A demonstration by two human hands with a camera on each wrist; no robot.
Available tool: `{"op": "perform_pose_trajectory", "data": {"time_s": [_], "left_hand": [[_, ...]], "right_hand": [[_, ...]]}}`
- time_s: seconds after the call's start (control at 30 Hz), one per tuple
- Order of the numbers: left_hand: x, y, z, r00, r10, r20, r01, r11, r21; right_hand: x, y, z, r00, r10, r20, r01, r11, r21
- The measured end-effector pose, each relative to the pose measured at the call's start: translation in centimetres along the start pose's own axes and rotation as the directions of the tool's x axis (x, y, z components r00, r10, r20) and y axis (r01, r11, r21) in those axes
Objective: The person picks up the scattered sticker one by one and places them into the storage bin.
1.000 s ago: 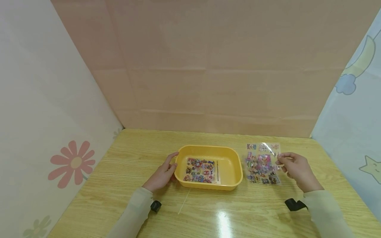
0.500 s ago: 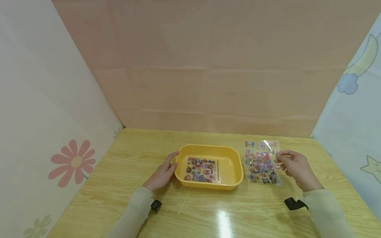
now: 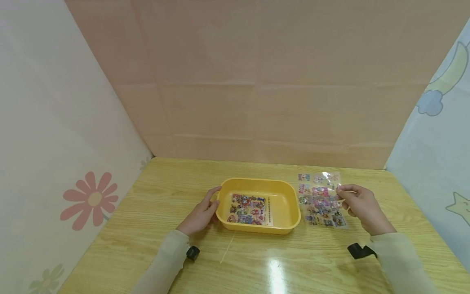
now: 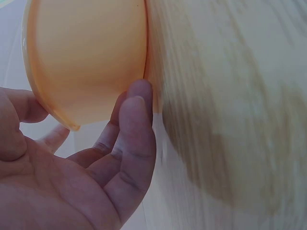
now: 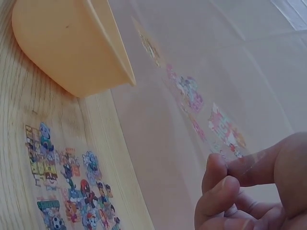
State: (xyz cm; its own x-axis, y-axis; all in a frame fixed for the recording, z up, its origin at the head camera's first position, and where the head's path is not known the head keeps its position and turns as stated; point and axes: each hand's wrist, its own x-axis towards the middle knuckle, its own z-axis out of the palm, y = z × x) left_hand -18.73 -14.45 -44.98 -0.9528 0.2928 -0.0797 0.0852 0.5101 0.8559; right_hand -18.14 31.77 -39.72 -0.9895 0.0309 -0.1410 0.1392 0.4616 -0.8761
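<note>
A yellow plastic tray (image 3: 257, 181) sits mid-table with a colourful sticker sheet (image 3: 249, 209) lying flat inside it. My left hand (image 3: 200, 214) rests against the tray's left end, fingers relaxed along the outer wall (image 4: 91, 52) and thumb near the rim. To the right of the tray, my right hand (image 3: 358, 206) pinches the right edge of a clear sticker sheet (image 3: 318, 195) between thumb and forefinger. The pinched edge (image 5: 192, 96) is raised, while the sheet's near part (image 5: 72, 191) lies on the wood beside the tray (image 5: 62, 43).
The wooden table (image 3: 154, 192) is boxed in by a brown paper back wall and patterned side walls. A thin pale stick (image 3: 227, 245) lies in front of the tray. Black wrist mounts (image 3: 192, 253) (image 3: 360, 250) sit on both sleeves.
My right hand has drawn the clear sticker sheet slightly left and up, closer to the tray. The left hand and tray have not moved.
</note>
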Motion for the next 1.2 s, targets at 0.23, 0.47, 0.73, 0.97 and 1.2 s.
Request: {"op": "perform_pose_trajectory", "data": {"time_s": [0.23, 0.47, 0.73, 0.97, 1.2], "left_hand": [[0.0, 0.0, 0.0, 1.000, -0.004, -0.001, 0.004, 1.000, 0.000], [0.0, 0.1, 0.0, 1.000, -0.002, 0.007, 0.002, 1.000, -0.002], [0.0, 0.2, 0.1, 1.000, -0.005, 0.001, 0.005, 1.000, -0.012], [-0.1, 0.2, 0.1, 1.000, 0.000, 0.000, 0.000, 1.000, 0.002], [-0.1, 0.2, 0.1, 1.000, 0.001, -0.003, -0.001, 1.000, 0.002]], "right_hand": [[0.1, -0.4, 0.6, 1.000, 0.001, 0.014, -0.001, 1.000, 0.018], [0.1, -0.7, 1.3, 1.000, -0.005, 0.020, 0.005, 1.000, 0.027], [0.3, -1.1, 2.1, 1.000, -0.015, 0.022, 0.015, 1.000, 0.018], [0.2, -1.4, 2.9, 0.999, -0.013, 0.045, 0.012, 0.999, 0.032], [0.4, -1.9, 3.5, 0.999, -0.015, 0.050, 0.014, 1.000, 0.025]]}}
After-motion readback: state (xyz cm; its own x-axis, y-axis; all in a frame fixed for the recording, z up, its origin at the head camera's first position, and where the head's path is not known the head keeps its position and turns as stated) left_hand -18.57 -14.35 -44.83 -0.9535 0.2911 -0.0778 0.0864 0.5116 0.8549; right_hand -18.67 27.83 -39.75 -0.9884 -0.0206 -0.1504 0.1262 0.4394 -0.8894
